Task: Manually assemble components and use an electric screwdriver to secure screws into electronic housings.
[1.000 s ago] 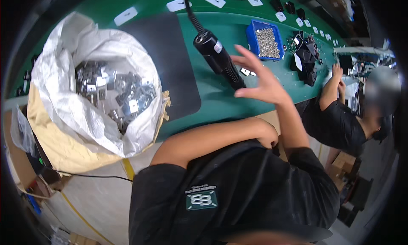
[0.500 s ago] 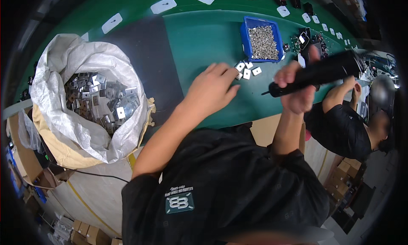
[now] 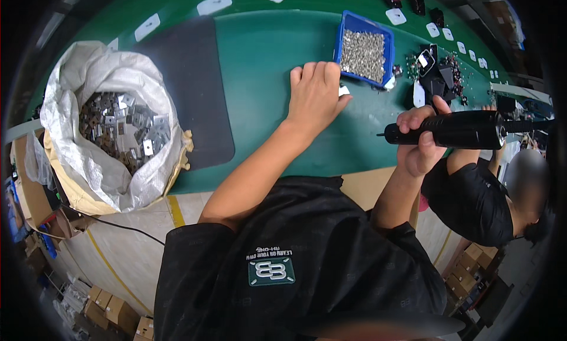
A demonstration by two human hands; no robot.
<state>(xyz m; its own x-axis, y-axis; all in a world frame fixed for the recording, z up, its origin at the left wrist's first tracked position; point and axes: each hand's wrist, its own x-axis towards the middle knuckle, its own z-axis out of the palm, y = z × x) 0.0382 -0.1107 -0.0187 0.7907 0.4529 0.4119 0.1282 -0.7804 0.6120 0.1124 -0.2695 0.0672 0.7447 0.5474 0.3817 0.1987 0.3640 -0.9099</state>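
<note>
My left hand (image 3: 318,94) lies palm down on the green table (image 3: 266,51), covering small white square parts; one white part (image 3: 344,91) peeks out at its right edge. My right hand (image 3: 420,141) grips a black electric screwdriver (image 3: 455,130), held level with its tip pointing left, above the table's near edge. A blue tray (image 3: 345,36) full of silver screws stands just beyond my left hand.
A white sack (image 3: 77,158) of metal brackets stands at the left by the table edge. A dark mat (image 3: 195,87) lies on the table. Black parts (image 3: 434,75) sit right of the tray. Another person (image 3: 490,193) in black works at the right.
My left hand has slid forward toward the blue tray and flattened over the white parts. My right hand has lowered the screwdriver and turned it level.
</note>
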